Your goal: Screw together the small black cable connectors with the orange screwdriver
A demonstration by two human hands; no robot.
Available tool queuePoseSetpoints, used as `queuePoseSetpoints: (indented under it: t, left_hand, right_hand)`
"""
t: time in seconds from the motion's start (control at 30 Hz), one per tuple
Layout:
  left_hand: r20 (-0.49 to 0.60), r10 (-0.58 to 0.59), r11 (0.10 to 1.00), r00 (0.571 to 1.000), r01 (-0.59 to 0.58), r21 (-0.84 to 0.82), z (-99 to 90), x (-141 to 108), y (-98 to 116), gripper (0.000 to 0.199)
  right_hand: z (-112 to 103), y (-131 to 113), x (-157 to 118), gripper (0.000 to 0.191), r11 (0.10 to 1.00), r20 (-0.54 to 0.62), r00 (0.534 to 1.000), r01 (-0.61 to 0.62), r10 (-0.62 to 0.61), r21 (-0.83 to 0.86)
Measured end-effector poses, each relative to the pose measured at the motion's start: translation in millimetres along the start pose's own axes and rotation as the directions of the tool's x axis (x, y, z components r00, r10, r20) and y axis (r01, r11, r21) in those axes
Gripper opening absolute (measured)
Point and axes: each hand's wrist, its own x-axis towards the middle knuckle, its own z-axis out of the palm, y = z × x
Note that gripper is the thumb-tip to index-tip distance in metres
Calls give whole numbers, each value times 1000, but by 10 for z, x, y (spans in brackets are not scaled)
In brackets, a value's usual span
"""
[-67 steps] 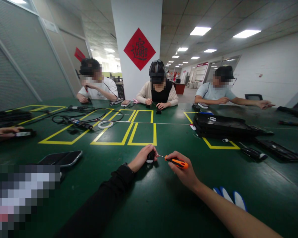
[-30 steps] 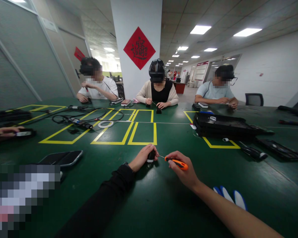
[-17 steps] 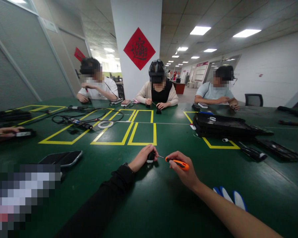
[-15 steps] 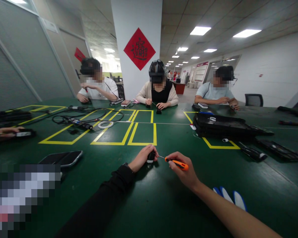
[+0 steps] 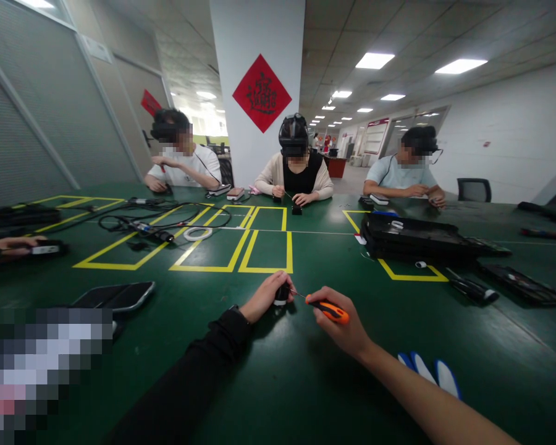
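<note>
My left hand (image 5: 272,292) is closed round a small black object (image 5: 281,295) with a pale lower edge, held on the green table (image 5: 259,383). Fingers cover much of that object, so its kind cannot be made out. An orange and black screwdriver (image 5: 331,310) is gripped in my right hand (image 5: 340,321). Its thin metal shaft points left, and the tip reaches the fingers of my left hand by the black object. Whether the tip touches the object cannot be seen clearly.
Blue and white gloves (image 5: 426,369) lie beside my right forearm. A black case (image 5: 412,238) stands at the right, with a phone-like slab (image 5: 115,296) at the left. Cables (image 5: 151,230) spread over yellow tape outlines. Three people work across the table; another person's hand (image 5: 13,245) shows at left.
The screwdriver and my right hand have shifted slightly left, and the handle appears turned a little. My left hand stays on the black object.
</note>
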Motion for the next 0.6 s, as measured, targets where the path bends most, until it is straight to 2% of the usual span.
queuePoseSetpoints:
  t: [0.6]
  left_hand:
    - [6,-9,1000,1000,9,0,-8,1,5,34]
  right_hand:
    - [-17,10,6,19,999,-19,999,39,-39,-11]
